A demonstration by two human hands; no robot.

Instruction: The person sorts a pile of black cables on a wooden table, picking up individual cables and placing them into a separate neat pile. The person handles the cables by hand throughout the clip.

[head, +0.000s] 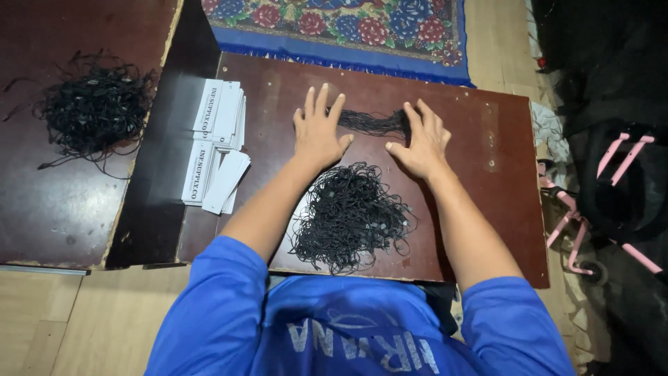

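Wooden floor (pixel 83 327), floral rug (pixel 348 28) (blue-edged), dim.

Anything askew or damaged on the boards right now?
The two tag stacks have slid into uneven fans. The left board's edge is chipped to pale wood. Both hands, left and right, press flat on a straight cord bundle; the cord pile is tangled.
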